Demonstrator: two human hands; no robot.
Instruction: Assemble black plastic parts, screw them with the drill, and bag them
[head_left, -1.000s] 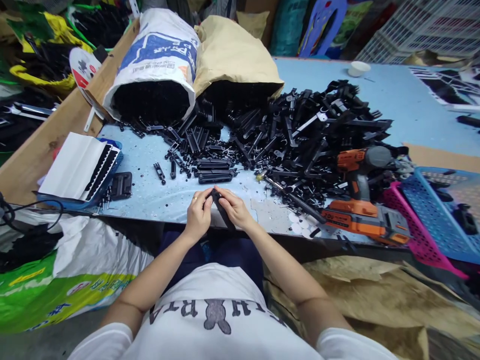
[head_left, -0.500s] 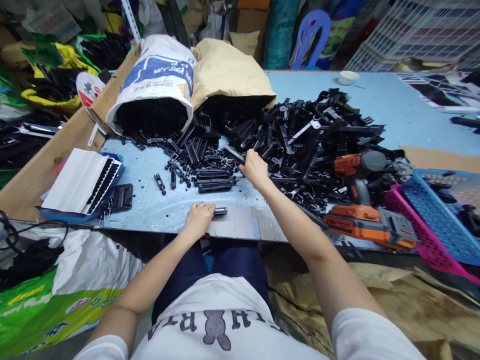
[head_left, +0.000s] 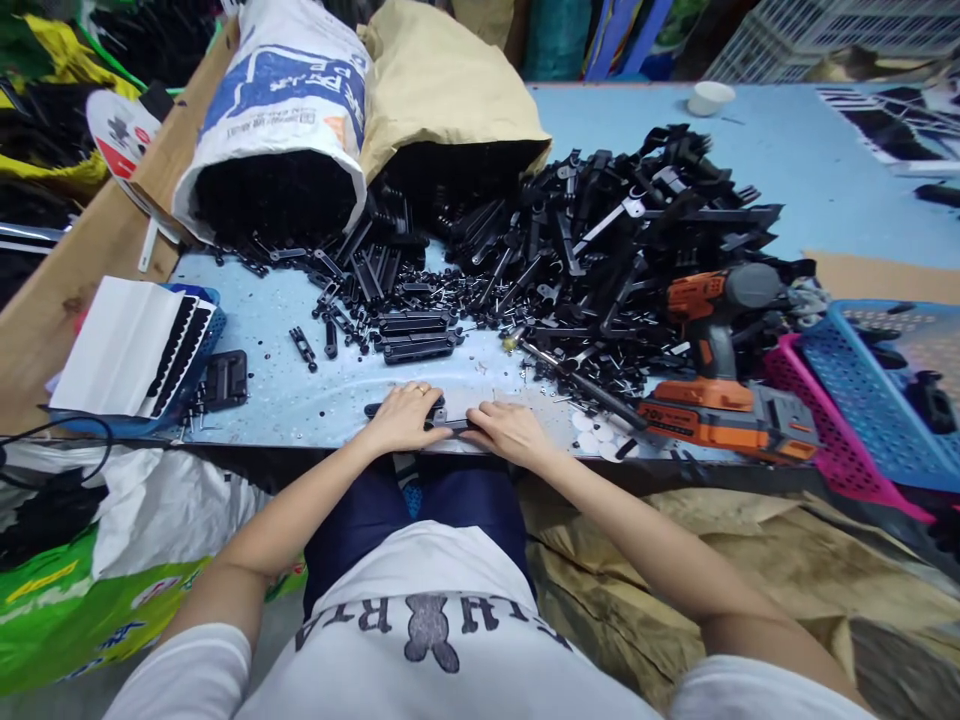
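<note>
Head cam: person in white tee, seated at blue table (head_left: 750, 165).
L hand (head_left: 405, 418): palm down, fingers half curled over part (head_left: 454, 424), thumb out twd. R; has hold of it, underside hidden.
R hand (head_left: 511, 432): fingers bent & closed on part's R end; tips partly hidden.
Part pos.: blk., long, crosswise nr. table's front edge; L tip juts past L hand, short stretch visible betw. hands.
Bars (head_left: 421, 345): blk., lying parallel, just beyond hands.
Pile (head_left: 600, 245): blk. pcs., mixed, beyond & R of hands.
Sacks: white sack (head_left: 289, 105) & tan sack (head_left: 450, 85), side by side behind bars, mouths facing person.
Drill (head_left: 724, 400): orange/gray, front R, beside pile.
Baskets, R: pink basket (head_left: 832, 440) next to blue basket (head_left: 877, 390).
Tray (head_left: 196, 385), L: blue, w/ white paper (head_left: 112, 345); blk. case (head_left: 226, 380) alongside.
Bowl (head_left: 711, 98): white, far side of table.
</note>
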